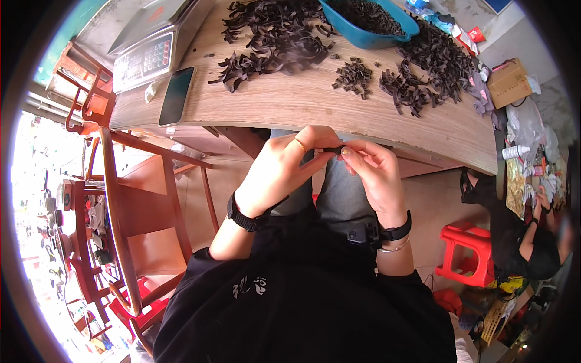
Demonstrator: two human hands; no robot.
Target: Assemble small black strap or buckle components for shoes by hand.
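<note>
Strip [332, 149]: one, dark, narrow; pinched by left hand [283, 162] and right hand [376, 176], just off the table's [266, 109] near edge. Table: pale wood grain. Loose strips [275, 45]: dark, flat, curling; heaped toward far and right edges. Bits [353, 77]: short, between heaps. Basin [366, 41]: teal, smooth; far edge.

Dark strip [332, 149], seemingly, between hands [284, 160] [376, 175]

The person is wearing a white-printed black top [321, 290] and blue-grey jeans [342, 192]. Black wristbands [243, 219] and a gold ring [299, 144] are showing.
</note>
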